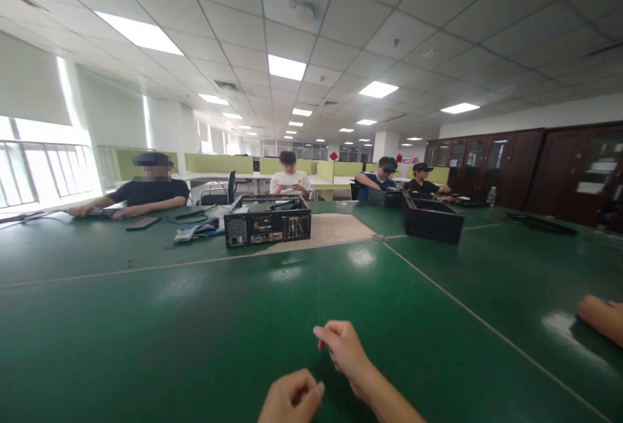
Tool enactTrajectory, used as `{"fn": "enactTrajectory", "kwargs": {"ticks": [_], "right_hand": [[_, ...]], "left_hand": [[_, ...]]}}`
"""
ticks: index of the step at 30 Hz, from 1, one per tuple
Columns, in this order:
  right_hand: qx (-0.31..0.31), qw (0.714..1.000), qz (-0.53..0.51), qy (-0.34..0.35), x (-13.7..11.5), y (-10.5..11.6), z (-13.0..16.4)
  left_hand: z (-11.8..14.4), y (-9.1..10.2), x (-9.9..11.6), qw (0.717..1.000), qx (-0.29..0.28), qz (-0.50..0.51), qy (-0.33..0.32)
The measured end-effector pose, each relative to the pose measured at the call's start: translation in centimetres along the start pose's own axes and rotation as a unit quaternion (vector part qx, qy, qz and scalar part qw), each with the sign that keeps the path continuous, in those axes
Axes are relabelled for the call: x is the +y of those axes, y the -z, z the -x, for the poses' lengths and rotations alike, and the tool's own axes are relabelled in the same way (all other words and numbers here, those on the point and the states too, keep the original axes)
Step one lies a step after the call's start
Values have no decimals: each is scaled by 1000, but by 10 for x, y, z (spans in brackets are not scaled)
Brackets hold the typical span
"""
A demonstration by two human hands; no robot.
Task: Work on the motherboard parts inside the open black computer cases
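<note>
Both hands rest empty near the table (146, 338) edge, left hand (291, 398) loosely clenched, right hand (343, 347) half-curled, computer case (267, 218) far beyond reach.

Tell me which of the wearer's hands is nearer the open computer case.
Right. The right hand reaches farther up the table toward the open computer case; the left hand sits lower, nearer the wearer.

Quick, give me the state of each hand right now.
Left hand: curled closed above the green table, nothing visible in it.
Right hand: fingers loosely curled, thumb and forefinger pinched; whether it holds anything cannot be told.
</note>
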State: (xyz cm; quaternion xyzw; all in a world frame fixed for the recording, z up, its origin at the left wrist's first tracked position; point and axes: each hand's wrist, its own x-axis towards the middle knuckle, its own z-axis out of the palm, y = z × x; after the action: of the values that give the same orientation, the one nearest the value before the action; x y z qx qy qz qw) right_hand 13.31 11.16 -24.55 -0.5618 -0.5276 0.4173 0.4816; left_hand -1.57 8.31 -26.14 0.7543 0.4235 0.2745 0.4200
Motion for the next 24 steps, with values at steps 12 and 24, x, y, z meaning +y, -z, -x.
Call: {"fn": "enactTrajectory", "kwargs": {"ticks": [12,24], "right_hand": [[-40,972,221,67,24,-29,50],[-31,919,382,92,14,-32,66]], "left_hand": [[33,44,-21,995,-60,28,69],[32,49,-24,990,-97,71,69]]}}
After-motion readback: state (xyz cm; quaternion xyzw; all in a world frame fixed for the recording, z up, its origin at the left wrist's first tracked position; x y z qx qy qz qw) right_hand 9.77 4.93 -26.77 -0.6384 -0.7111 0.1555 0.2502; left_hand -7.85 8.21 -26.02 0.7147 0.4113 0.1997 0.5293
